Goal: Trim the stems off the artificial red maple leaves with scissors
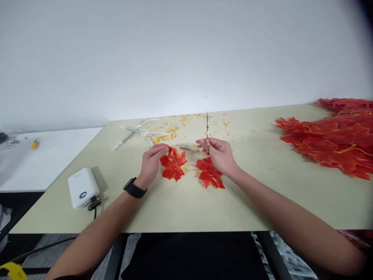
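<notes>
My left hand (153,162), with a black watch on its wrist, pinches the upper left edge of a red artificial maple leaf (174,164). A thin yellow stem (190,169) joins this leaf to a second red maple leaf (210,174), just below my right hand (220,154). The fingers of my right hand are closed on scissors (207,126). One slim metal blade points up and the other points left, so the scissors look spread wide. Their handles are mostly hidden by the hand. Whether the right hand also touches the second leaf, I cannot tell.
Yellow and orange trimmings (171,132) lie scattered toward the wall, beside crossed whitish plastic strips (136,133). Red leaves are piled (332,140) at the right. A white power bank (83,188) with a cable stands at the left. A white table (58,163) adjoins.
</notes>
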Tool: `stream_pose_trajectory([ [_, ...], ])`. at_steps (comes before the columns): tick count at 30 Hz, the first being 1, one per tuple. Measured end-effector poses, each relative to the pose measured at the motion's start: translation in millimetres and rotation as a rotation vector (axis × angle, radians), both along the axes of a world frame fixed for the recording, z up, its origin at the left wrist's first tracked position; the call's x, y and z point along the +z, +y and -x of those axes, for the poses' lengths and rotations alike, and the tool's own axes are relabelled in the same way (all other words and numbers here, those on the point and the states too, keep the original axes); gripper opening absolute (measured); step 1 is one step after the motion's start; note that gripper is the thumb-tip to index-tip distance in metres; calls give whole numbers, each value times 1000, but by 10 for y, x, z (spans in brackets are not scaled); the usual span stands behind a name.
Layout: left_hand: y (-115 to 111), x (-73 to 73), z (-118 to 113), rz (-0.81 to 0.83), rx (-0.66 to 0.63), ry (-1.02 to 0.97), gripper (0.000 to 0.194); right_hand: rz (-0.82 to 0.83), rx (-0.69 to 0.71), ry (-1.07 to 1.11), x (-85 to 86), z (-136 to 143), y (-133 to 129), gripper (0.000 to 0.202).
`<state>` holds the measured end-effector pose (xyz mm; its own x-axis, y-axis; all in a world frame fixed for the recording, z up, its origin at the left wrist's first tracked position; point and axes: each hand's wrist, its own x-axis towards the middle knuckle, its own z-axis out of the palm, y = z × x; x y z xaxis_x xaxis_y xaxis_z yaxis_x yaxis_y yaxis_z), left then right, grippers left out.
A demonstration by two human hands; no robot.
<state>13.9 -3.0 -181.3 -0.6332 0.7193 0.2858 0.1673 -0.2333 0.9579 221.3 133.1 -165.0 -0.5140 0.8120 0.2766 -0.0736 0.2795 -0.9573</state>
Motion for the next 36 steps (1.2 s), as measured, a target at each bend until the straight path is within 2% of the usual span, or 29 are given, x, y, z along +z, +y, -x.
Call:
stream_pose_trajectory([
  [4, 0, 22, -3, 5, -27, -201, 8, -118, -50, 3, 16, -15, 9, 44],
  [10, 15, 39, 20, 55, 12, -280, 16, -218, -69, 12, 111, -65, 45, 46],
  [12, 28, 34, 27, 34, 8, -301, 16, -190, -2, -22, 136, -85, 55, 46],
  [17, 25, 53, 6, -20, -54, -367, 18, -71, 319, -215, 109, -98, 16, 44],
  [20, -11, 101, -26, -21, -183, -436, 16, -51, 421, -279, 70, -80, -38, 41],
  [22, -35, 139, -54, -11, -302, -511, 16, -83, 474, -259, 53, -69, -64, 39],
  [24, -50, 167, -90, -13, -368, -576, 17, -117, 513, -236, 39, -62, -76, 38],
  [31, -33, 148, -192, -44, -292, -608, 17, -34, 733, -290, -3, -43, -117, 45],
  [36, -22, 129, -156, -51, -238, -629, 13, 62, 777, -296, 10, -53, -146, 40],
])
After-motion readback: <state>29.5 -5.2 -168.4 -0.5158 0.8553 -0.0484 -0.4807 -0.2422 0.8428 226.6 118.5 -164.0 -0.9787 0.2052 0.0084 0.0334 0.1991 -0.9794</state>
